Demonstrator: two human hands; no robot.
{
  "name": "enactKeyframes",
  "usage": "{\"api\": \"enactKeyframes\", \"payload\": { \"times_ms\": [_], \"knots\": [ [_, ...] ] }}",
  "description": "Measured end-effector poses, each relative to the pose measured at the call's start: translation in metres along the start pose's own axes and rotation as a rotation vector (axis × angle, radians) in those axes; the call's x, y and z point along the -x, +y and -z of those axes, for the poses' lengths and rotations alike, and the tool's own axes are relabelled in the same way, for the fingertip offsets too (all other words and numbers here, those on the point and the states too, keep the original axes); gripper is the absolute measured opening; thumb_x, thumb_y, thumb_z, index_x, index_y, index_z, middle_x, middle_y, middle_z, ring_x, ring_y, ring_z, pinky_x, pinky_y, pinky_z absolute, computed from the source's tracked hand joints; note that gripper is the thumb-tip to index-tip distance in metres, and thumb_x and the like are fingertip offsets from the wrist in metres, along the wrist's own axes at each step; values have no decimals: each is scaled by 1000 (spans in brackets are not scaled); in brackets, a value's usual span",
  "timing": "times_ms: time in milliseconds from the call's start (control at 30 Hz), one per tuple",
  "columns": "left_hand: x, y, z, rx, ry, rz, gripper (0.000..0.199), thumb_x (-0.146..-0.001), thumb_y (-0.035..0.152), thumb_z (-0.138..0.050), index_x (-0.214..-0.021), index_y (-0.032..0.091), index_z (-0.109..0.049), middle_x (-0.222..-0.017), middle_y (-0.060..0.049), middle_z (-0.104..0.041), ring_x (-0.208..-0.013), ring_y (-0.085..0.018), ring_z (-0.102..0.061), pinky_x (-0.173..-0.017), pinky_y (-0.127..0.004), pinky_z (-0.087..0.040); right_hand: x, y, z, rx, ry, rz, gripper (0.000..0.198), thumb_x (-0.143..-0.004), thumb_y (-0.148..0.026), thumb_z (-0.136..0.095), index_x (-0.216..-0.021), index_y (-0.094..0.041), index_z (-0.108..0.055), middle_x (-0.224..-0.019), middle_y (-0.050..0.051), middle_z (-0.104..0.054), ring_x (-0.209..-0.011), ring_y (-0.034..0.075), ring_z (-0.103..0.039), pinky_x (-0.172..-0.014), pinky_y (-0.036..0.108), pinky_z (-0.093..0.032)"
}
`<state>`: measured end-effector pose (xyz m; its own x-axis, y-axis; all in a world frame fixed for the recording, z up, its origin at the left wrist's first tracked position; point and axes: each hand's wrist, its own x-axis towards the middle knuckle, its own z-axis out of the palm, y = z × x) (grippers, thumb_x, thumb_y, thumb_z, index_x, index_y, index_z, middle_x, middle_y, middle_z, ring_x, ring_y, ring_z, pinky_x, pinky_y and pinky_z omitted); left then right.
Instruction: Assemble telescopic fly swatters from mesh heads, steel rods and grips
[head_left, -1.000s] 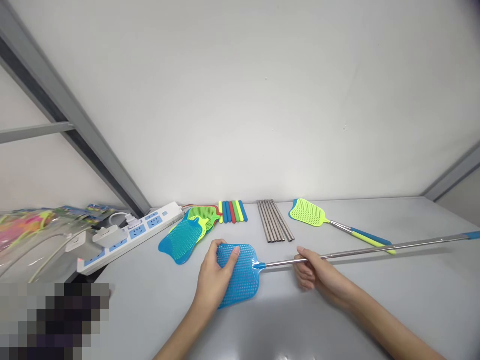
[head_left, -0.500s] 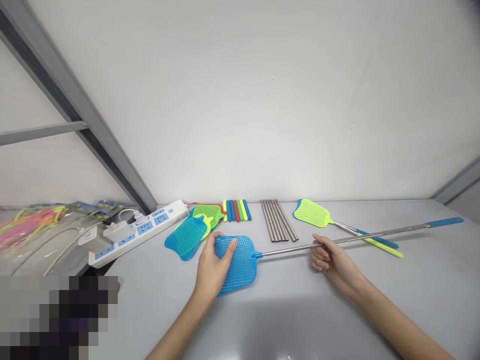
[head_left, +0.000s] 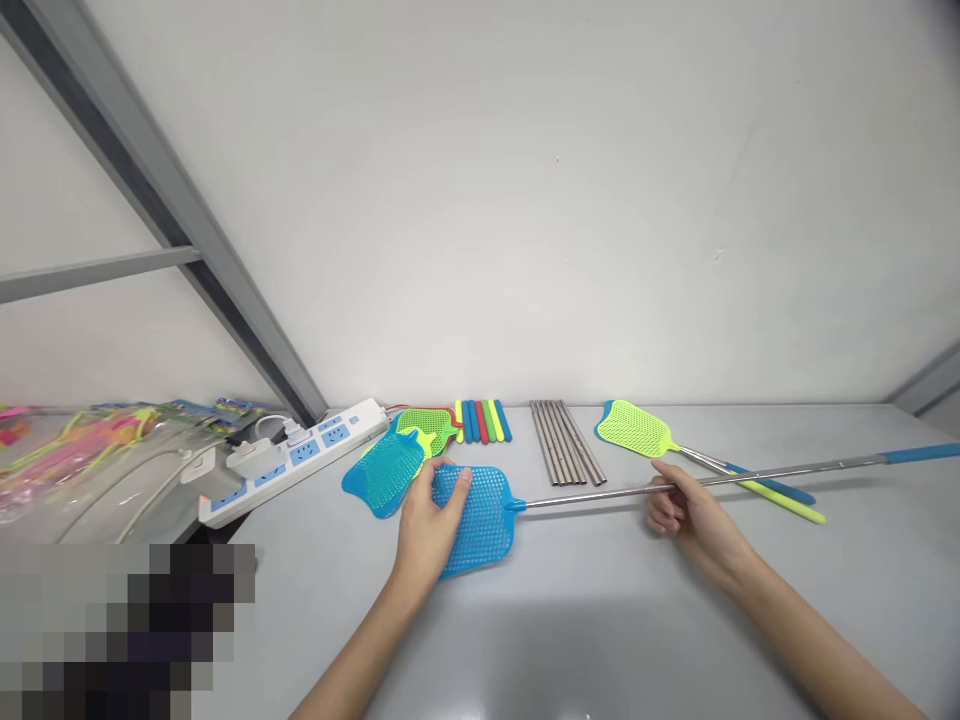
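A blue fly swatter with a long metal rod lies across in front of me, its mesh head (head_left: 480, 525) on the left and its blue grip (head_left: 919, 455) reaching the right edge. My left hand (head_left: 431, 525) is closed on the mesh head, thumb on top. With curled fingers, my right hand (head_left: 686, 510) holds the metal rod (head_left: 592, 495) near its middle. Behind the rod lie two swatters, one with a yellow head (head_left: 636, 430) over a blue one. Loose mesh heads, the front one blue (head_left: 382, 475), overlap beyond my left hand.
Coloured grips (head_left: 484, 421) lie in a row by the wall, with several metal tubes (head_left: 566, 445) to their right. A white power strip (head_left: 307, 450) with plugs and cables stands at the left, beside plastic bags (head_left: 97, 470) of colourful items. A metal frame post (head_left: 247, 310) rises there.
My right hand has shifted slightly right along with the rod's grip end, while my left hand keeps its hold on the mesh head. The whole view has swung slightly left.
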<state>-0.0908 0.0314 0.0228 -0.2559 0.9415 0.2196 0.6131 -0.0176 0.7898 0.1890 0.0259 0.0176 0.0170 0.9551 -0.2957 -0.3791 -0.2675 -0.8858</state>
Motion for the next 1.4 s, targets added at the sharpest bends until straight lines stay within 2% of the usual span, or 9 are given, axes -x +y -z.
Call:
{"api": "enactKeyframes", "payload": {
  "times_ms": [300,400,500,567,700,800,1033,1200,1400],
  "knots": [
    [-6,-1,5,111,1,15,26,-73,42,-42,-82,20,-55,-86,-1,-58,-83,-19,-51,-73,-28,-36,-9,-3,16,61,59,119,42,-73,-39,-49,-38,-18,-37,-37,-4,-26,-39,9,-26,-43,25,-27],
    [-8,-1,5,283,-23,116,25,-68,41,-50,-77,19,-57,-85,-1,-60,-87,-20,-51,-75,-28,-36,-11,-1,19,61,66,113,42,-73,-39,-49,-38,-18,-37,-37,-4,-26,-38,9,-26,-43,25,-28],
    [-8,0,5,443,-78,229,29,-65,42,-53,-79,17,-57,-80,-2,-61,-80,-20,-55,-69,-29,-41,-13,1,21,45,67,123,43,-73,-38,-48,-38,-18,-36,-37,-4,-26,-38,9,-26,-42,26,-28],
    [-8,2,7,594,-206,329,31,-67,42,-52,-84,16,-56,-77,-3,-62,-72,-19,-58,-63,-30,-44,-14,1,23,23,71,138,42,-73,-38,-48,-38,-18,-35,-37,-4,-27,-38,9,-26,-42,26,-28],
    [-6,9,13,1031,-620,646,30,-69,36,-52,-89,14,-56,-80,-9,-64,-73,-22,-61,-65,-34,-46,-14,0,23,-19,91,131,42,-73,-36,-49,-39,-18,-33,-38,-4,-28,-38,9,-26,-41,25,-27],
    [-5,14,16,1135,-736,708,31,-72,34,-50,-91,11,-57,-84,-12,-64,-81,-25,-60,-73,-38,-45,-14,-1,21,-33,128,123,40,-73,-36,-49,-41,-18,-33,-38,-4,-28,-38,8,-26,-41,25,-27],
    [-1,16,17,1229,-698,688,32,-73,28,-52,-100,12,-54,-94,-11,-63,-89,-25,-57,-81,-43,-41,-13,-1,17,-14,188,191,39,-72,-41,-50,-45,-19,-34,-39,-5,-29,-39,9,-26,-40,24,-27],
    [1,17,16,1207,-666,745,32,-71,24,-55,-101,14,-53,-95,-8,-63,-85,-24,-59,-81,-44,-41,-14,1,18,-36,175,182,38,-73,-40,-49,-45,-19,-35,-39,-5,-29,-39,8,-27,-41,24,-28],
    [2,19,14,1142,-618,724,34,-68,21,-58,-101,11,-53,-97,-10,-62,-87,-24,-58,-84,-41,-41,-16,5,21,-54,148,156,36,-73,-38,-50,-45,-18,-36,-39,-5,-30,-39,8,-28,-42,24,-29]
  ]
}}
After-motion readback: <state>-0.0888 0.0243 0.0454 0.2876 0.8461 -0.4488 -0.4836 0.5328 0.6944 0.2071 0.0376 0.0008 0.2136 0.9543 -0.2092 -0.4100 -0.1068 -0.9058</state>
